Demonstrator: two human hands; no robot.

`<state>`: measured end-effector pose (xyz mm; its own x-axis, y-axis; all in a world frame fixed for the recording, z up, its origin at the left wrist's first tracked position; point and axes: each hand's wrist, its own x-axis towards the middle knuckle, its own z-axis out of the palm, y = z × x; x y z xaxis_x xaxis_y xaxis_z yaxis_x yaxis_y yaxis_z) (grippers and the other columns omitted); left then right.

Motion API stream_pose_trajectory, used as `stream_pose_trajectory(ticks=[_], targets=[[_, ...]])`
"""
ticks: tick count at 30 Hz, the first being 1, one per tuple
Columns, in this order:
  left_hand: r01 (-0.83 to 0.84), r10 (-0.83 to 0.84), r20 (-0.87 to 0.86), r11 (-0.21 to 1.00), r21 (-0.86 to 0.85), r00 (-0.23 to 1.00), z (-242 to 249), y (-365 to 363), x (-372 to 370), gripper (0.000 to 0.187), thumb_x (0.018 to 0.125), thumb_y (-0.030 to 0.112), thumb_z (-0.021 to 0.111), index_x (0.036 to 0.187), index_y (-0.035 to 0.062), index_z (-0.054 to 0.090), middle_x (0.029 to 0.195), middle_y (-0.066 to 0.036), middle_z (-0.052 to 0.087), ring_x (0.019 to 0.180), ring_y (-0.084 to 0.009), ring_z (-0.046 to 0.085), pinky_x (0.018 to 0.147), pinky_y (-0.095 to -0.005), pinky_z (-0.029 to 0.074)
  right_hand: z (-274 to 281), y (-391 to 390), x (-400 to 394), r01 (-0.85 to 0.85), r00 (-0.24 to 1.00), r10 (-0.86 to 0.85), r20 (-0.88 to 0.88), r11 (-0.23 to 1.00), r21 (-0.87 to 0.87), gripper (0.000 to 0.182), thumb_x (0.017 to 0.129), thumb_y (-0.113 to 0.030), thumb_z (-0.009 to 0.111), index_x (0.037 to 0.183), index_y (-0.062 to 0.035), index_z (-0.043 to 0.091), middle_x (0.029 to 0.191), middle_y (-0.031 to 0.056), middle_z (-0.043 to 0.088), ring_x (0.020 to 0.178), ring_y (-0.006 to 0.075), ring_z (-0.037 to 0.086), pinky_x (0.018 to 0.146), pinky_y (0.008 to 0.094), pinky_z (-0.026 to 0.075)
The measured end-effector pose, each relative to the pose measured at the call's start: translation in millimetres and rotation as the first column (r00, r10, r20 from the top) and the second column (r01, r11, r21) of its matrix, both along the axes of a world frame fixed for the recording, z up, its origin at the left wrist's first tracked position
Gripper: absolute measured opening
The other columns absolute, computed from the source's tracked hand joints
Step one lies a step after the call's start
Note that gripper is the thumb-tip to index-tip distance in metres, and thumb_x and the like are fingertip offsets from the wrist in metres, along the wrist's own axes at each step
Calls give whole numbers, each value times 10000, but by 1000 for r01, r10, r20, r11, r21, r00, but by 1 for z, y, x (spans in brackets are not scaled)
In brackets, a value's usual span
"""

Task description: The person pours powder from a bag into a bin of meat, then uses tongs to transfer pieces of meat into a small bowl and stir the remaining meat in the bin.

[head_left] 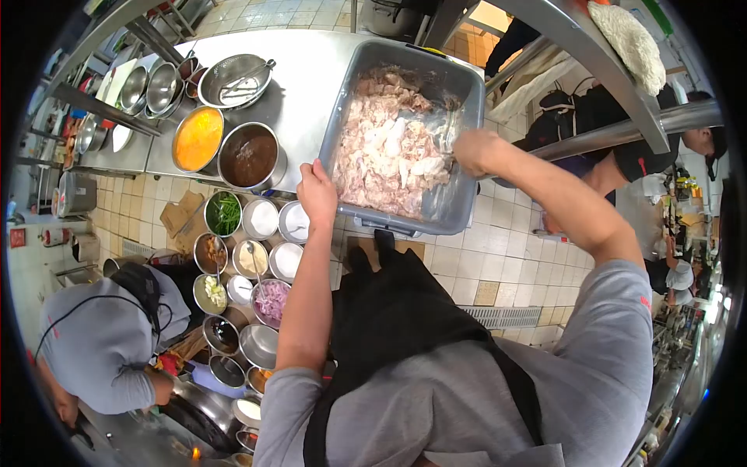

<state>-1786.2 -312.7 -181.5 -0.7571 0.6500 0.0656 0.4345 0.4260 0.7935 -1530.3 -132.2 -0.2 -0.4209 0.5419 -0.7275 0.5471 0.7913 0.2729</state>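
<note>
Head view, looking down past a grey shirt and black apron: the left hand (317,194) is clamped on the near rim of a grey plastic tub (467,93), thumb and fingers curled over the edge at its near-left corner, so the tub wall lies directly under the fingertips and the load inside sits just beyond them. The tub is filled with pale raw meat pieces (389,148), pinkish and white, heaped from the far wall toward the near one. The right hand (475,149) is down inside the tub at its right side, knuckles up, fingers bent and partly blurred; it appears closed around something in the meat, but what it grips cannot be made out. The meat lies to the left of those fingers and touches them, with a bare stretch of tub floor just nearer than the hand. The tub rests on a steel counter (311,86). Left of the left hand's fingers stand a pot of dark sauce (249,156) and a pot of orange sauce (198,138), and farther off a steel colander (235,79). Nearer than the fingers, small round condiment bowls (257,257) are clustered. At lower left another person in a grey shirt (101,342) bends over a stove.
</note>
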Motion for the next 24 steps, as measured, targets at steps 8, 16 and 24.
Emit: stream_pose_trajectory(ticks=[8,16,24], targets=[[14,-14,-7,1000,0,1000,-3,-2,-3,381,1111,345,502,971,4,599,775,-298,685,793,-546,658,716,-626,465,2,-61,48,107,980,-152,-129,948,-300,287,859,-166,663,981,76,757,1009,278,753,989,425,744,872,487,587],[90,-88,54,995,-42,995,3,-3,-8,387,1121,338,475,958,2,574,787,-317,680,813,-560,653,718,-622,468,-71,-81,-20,278,711,-505,-490,842,-463,353,896,-220,656,1001,108,736,955,299,741,960,416,743,880,473,579],[60,-60,6,998,-27,998,7,-2,-4,402,1122,343,474,958,-9,582,788,-318,682,807,-555,661,727,-620,473,-113,39,-68,502,571,-527,-630,831,-240,329,856,-198,723,1082,34,779,1088,245,769,1033,382,750,938,446,574]])
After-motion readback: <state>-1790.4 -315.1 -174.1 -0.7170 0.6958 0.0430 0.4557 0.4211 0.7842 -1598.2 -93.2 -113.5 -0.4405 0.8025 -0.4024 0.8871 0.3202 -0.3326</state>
